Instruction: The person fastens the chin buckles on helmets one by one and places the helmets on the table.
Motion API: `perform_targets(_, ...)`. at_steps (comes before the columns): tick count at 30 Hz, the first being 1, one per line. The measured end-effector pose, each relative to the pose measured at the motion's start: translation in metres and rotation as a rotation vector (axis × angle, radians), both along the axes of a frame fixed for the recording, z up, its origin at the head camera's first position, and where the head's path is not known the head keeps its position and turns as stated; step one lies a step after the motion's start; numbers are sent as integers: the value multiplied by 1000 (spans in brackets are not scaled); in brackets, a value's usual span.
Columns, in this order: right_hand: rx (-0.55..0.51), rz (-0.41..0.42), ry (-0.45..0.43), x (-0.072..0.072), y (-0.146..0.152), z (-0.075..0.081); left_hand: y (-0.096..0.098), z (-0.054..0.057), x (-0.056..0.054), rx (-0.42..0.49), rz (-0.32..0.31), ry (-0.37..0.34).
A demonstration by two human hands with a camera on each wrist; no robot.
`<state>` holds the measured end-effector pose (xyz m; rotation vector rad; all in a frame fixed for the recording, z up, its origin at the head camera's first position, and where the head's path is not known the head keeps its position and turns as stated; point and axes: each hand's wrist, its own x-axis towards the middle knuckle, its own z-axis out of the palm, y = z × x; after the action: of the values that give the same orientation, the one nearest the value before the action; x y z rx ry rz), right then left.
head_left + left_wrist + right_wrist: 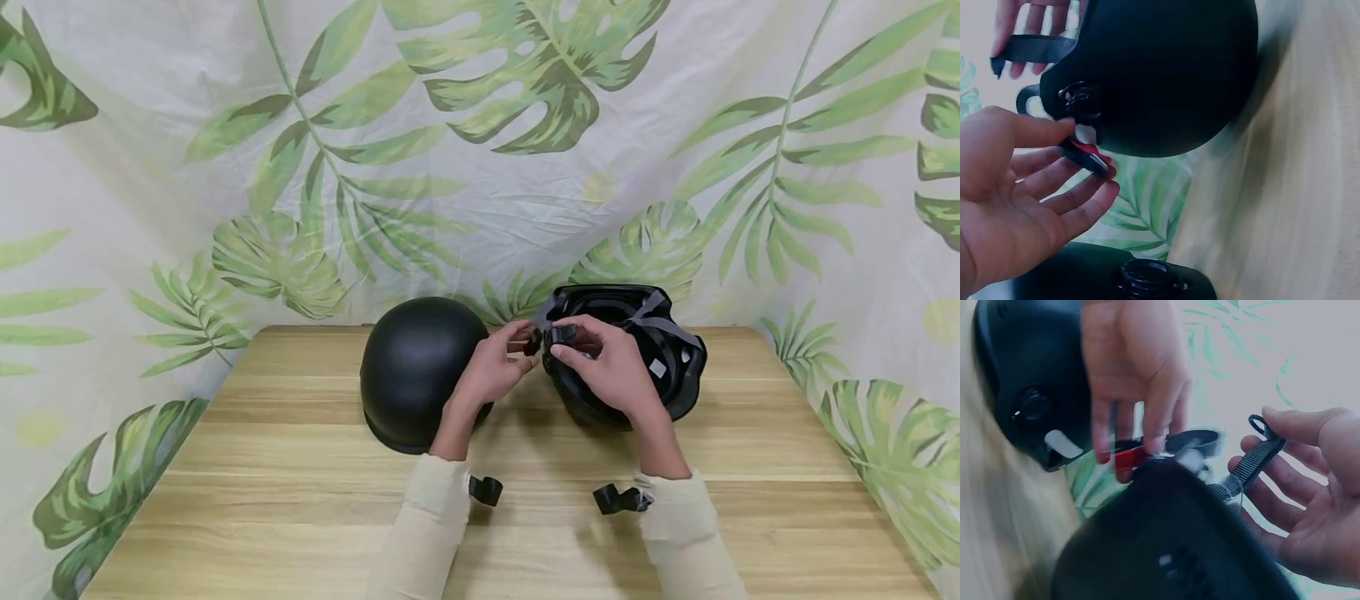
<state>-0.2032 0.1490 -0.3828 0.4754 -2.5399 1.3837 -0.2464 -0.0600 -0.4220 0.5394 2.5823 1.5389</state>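
Note:
A black helmet (686, 398) lies upside down on the right, its padded inside and grey straps (652, 321) showing. At its left rim my left hand (495, 364) pinches a black and red buckle (1088, 156) between thumb and fingers. The red part (1127, 461) shows clearly in the right wrist view. Just beside it, my right hand (609, 367) pinches the looped end of a black webbing strap (1261, 461), which runs to the same helmet. Both hands are close together, buckle and strap end apart.
A second black helmet (420, 367) stands dome up on the left, partly behind my left forearm. Both helmets are on a wooden table (300, 500). A leaf-patterned cloth (525, 208) hangs behind the table. Black wrist straps (486, 490) stick out from my sleeves.

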Motion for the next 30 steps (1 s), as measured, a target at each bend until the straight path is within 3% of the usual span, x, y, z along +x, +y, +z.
perform_targets(6, -62, -17, -31, 1, 8, 6, 3, -3, -2, 36, 46, 47)
perform_targets(12, -142, -26, -25, 2, 16, 7, -2, 2, 0, 45, 86, 38)
perform_targets(18, -212, -25, -21, 2, 20, 8, -14, 12, 4, 94, 66, 48)
perform_targets(23, -192, -32, -44, 2, 26, 7, -25, 20, 6, 92, 64, 95)
perform_targets(30, -219, -48, -36, 1, 33, 6, -35, 28, 8, 184, 27, 71)
